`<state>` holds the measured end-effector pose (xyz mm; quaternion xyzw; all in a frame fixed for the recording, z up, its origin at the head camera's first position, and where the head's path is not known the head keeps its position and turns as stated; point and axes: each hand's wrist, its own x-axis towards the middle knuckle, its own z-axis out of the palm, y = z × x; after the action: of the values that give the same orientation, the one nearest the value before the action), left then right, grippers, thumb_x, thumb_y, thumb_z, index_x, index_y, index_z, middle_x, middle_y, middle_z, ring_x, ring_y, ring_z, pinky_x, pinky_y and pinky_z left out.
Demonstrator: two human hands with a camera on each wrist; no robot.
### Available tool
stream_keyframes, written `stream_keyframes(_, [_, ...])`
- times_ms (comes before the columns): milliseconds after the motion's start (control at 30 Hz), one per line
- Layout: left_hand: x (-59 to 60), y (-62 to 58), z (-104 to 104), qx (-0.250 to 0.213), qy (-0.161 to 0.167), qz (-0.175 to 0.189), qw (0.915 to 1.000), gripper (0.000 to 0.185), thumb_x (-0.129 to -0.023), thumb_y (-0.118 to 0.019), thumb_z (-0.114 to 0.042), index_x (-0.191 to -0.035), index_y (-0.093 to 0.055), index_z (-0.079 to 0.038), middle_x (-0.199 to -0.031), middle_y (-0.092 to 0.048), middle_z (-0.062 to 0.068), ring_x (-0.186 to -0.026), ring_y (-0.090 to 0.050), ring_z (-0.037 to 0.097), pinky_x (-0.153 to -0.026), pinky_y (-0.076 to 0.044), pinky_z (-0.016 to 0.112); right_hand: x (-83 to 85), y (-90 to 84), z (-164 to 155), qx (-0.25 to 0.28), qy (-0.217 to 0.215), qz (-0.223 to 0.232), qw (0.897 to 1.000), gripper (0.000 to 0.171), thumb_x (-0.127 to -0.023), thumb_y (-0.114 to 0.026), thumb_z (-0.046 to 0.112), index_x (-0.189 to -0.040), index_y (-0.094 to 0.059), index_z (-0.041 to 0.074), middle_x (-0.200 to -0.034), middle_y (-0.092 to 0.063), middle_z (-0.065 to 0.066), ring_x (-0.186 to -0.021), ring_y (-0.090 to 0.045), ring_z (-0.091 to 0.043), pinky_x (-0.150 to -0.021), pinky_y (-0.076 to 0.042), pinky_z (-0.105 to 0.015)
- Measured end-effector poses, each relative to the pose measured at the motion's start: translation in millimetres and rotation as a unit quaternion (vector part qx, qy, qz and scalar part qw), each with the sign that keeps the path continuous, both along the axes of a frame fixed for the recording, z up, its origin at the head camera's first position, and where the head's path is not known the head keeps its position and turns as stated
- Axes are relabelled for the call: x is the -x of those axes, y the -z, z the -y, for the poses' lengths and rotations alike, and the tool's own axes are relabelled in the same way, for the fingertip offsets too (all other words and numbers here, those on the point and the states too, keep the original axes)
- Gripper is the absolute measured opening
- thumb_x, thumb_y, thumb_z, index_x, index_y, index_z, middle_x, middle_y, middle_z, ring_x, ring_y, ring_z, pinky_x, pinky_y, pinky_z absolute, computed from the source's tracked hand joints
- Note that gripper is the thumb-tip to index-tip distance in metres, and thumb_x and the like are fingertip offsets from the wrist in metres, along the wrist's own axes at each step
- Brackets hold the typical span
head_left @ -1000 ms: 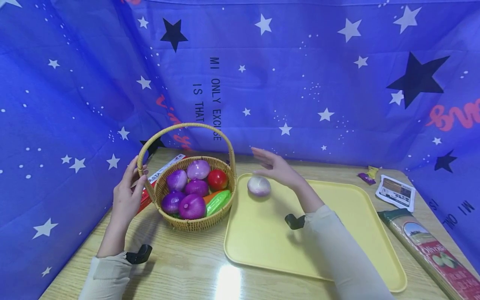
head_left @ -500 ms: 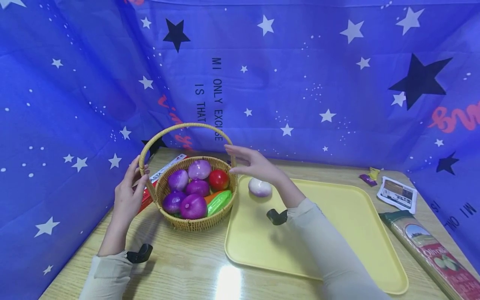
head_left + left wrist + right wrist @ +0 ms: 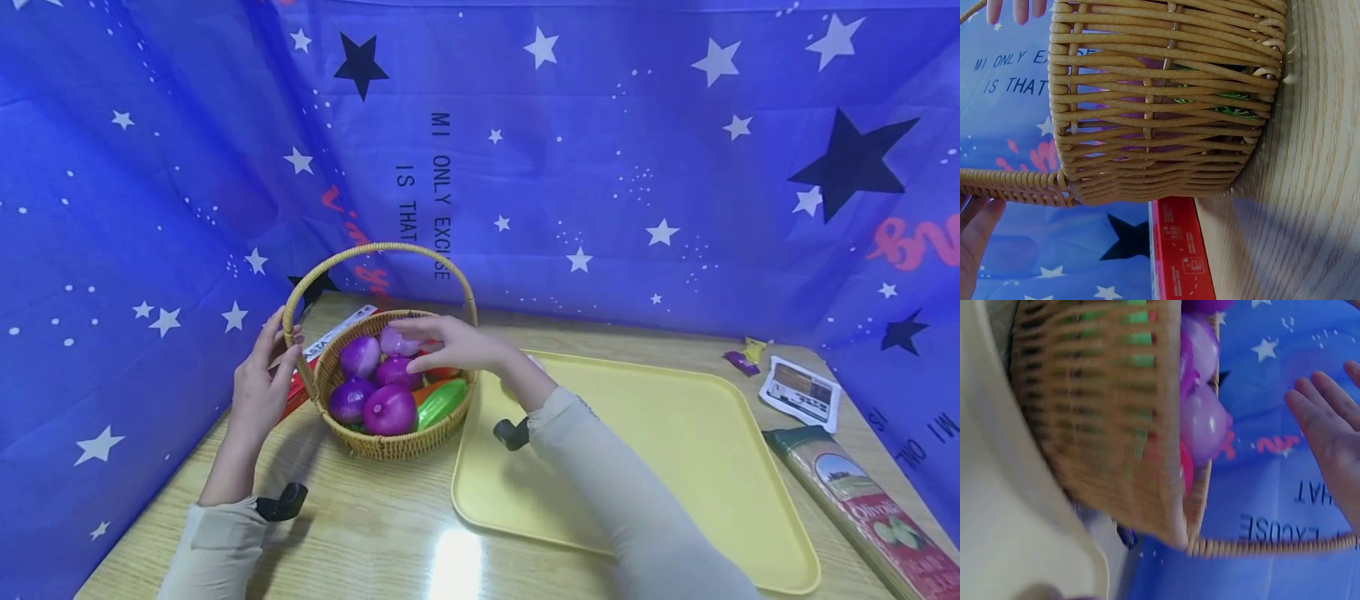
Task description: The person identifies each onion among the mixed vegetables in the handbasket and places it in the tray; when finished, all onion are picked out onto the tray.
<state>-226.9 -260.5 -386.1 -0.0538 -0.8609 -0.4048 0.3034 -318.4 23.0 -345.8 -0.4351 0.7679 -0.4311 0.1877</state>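
The right hand (image 3: 450, 344) reached into the wicker basket (image 3: 390, 446) from the tray side, fingers straight and loosely spread over the pale purple onion (image 3: 395, 342) at the back of the pile; whether the fingertips touched it could not be told, and nothing was gripped. In the right wrist view the same fingers (image 3: 1329, 419) showed extended, apart from the onions behind the basket wall. The left hand (image 3: 260, 390) stood at the basket's left side, palm toward it, fingers relaxed and resting against the foot of the handle (image 3: 300, 287) without closing round it. The basket held several darker purple onions (image 3: 389, 410), a green vegetable (image 3: 441, 402) and something red mostly hidden under the right hand. It sat on the wooden table (image 3: 352, 525), just beside the left edge of a yellow tray (image 3: 675, 450). A red box (image 3: 1179, 250) lay behind the basket on its left. Near the table's right edge lay a long printed package (image 3: 862, 500), a small card (image 3: 798, 390) and two little wrappers (image 3: 738, 360), all before a blue starred cloth (image 3: 600, 167).
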Motion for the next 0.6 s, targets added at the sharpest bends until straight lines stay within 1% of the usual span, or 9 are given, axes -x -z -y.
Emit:
stream_keyframes(67, [-0.1,-0.2,0.3,-0.001,0.003,-0.001,1.0000,0.055,-0.098,-0.048,-0.016,-0.148,-0.030,-0.031,-0.127,-0.061,0.015,-0.110,-0.062,0.028,-0.086,-0.053,0.022,-0.8,1.3,9.8,-0.006,-0.014,0.012,1.000,0.069,-0.085,-0.070,0.018,-0.145,-0.037,0.011,-0.148,-0.042,-0.008,-0.133,-0.044,-0.024,-0.111,-0.038,-0.036])
stream_keyframes(100, [-0.2,-0.3,0.2,0.000,0.004,0.000,1.0000,0.055,-0.099,-0.048,-0.017,-0.148,-0.029,-0.032,-0.128,-0.060,0.015,-0.110,-0.062,0.029,-0.086,-0.054,0.025,-1.3,1.3,14.3,-0.006,-0.023,0.015,1.000,0.068,-0.085,-0.069,0.017,-0.145,-0.037,0.009,-0.147,-0.043,-0.010,-0.133,-0.045,-0.025,-0.111,-0.038,-0.036])
stream_keyframes(133, [-0.2,-0.3,0.0,0.001,0.003,0.002,1.0000,0.055,-0.099,-0.048,-0.017,-0.148,-0.029,-0.033,-0.128,-0.060,0.014,-0.110,-0.062,0.028,-0.085,-0.054,0.026,-1.7,1.5,18.6,-0.005,-0.032,0.020,0.999,0.067,-0.086,-0.069,0.016,-0.144,-0.037,0.008,-0.146,-0.044,-0.012,-0.133,-0.045,-0.027,-0.111,-0.038,-0.035])
stream_keyframes(200, [0.0,-0.1,-0.1,0.002,0.005,0.001,1.0000,0.055,-0.099,-0.047,-0.018,-0.148,-0.029,-0.034,-0.129,-0.060,0.014,-0.110,-0.062,0.028,-0.085,-0.054,0.036,-2.1,1.9,25.8,-0.011,-0.051,0.030,0.998,0.065,-0.087,-0.068,0.016,-0.144,-0.037,0.005,-0.144,-0.045,-0.016,-0.134,-0.043,-0.030,-0.112,-0.038,-0.035])
stream_keyframes(267, [0.7,0.3,-0.2,0.003,0.007,0.000,1.0000,0.054,-0.099,-0.047,-0.018,-0.147,-0.029,-0.035,-0.129,-0.060,0.013,-0.110,-0.062,0.028,-0.085,-0.054,0.039,-2.3,2.0,31.8,-0.027,-0.070,0.036,0.997,0.065,-0.088,-0.066,0.016,-0.144,-0.037,0.005,-0.145,-0.043,-0.016,-0.135,-0.041,-0.030,-0.112,-0.037,-0.033])
stream_keyframes(367, [1.6,0.9,0.2,-0.001,0.010,-0.003,0.9999,0.055,-0.099,-0.047,-0.018,-0.148,-0.029,-0.033,-0.129,-0.060,0.014,-0.110,-0.061,0.028,-0.086,-0.053,0.041,-2.1,2.8,37.8,-0.063,-0.092,0.048,0.993,0.064,-0.088,-0.066,0.019,-0.144,-0.038,0.007,-0.146,-0.043,-0.013,-0.137,-0.039,-0.027,-0.113,-0.036,-0.033])
stream_keyframes(467, [1.7,1.0,1.1,-0.001,0.009,-0.004,1.0000,0.054,-0.099,-0.048,-0.017,-0.148,-0.030,-0.031,-0.129,-0.060,0.014,-0.110,-0.062,0.028,-0.086,-0.053,0.036,-0.5,5.5,41.4,-0.105,-0.103,0.041,0.988,0.062,-0.087,-0.067,0.023,-0.143,-0.041,0.011,-0.148,-0.043,-0.007,-0.137,-0.039,-0.023,-0.113,-0.035,-0.033])
stream_keyframes(533, [1.4,0.9,1.8,0.000,0.007,-0.004,1.0000,0.054,-0.099,-0.048,-0.017,-0.148,-0.030,-0.030,-0.129,-0.060,0.013,-0.110,-0.062,0.028,-0.085,-0.054,0.023,1.6,9.3,43.0,-0.132,-0.109,0.035,0.985,0.060,-0.087,-0.067,0.025,-0.142,-0.044,0.014,-0.148,-0.042,-0.004,-0.138,-0.039,-0.021,-0.113,-0.035,-0.031])
stream_keyframes(600, [0.9,0.8,2.5,-0.001,0.007,-0.005,1.0000,0.054,-0.098,-0.048,-0.017,-0.148,-0.030,-0.030,-0.129,-0.060,0.014,-0.110,-0.062,0.029,-0.083,-0.050,0.010,4.0,13.0,44.5,-0.155,-0.116,0.024,0.981,0.059,-0.087,-0.067,0.027,-0.141,-0.046,0.017,-0.148,-0.042,-0.001,-0.137,-0.039,-0.019,-0.112,-0.036,-0.027])
